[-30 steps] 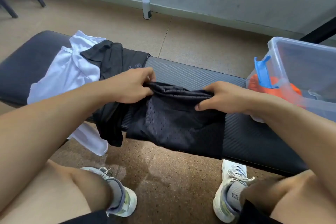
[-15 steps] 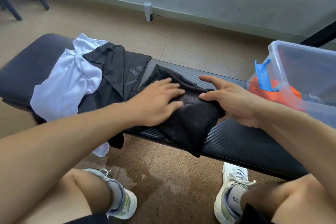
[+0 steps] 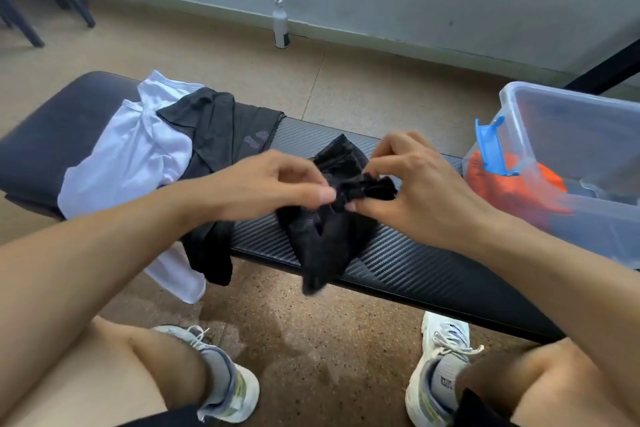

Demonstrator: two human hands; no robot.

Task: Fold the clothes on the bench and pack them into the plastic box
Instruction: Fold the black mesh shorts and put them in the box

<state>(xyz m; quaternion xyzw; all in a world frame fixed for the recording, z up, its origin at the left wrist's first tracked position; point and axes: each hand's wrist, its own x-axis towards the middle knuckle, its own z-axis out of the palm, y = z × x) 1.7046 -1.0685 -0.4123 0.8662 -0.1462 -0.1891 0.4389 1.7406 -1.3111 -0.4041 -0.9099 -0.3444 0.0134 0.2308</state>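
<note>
Bunched at mid-bench, a dark mesh garment is pinched by the left hand and the right hand over the black textured padded bench, its lower end draped off the near edge, with the clear plastic box at the right end.

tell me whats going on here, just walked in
A person sits facing a black bench and is folding clothes. Both the left hand and the right hand pinch a bunched black mesh garment in the middle of the bench; its lower end hangs over the front edge. A white garment and another black garment lie unfolded to the left. The clear plastic box on the right already holds something orange.
</note>
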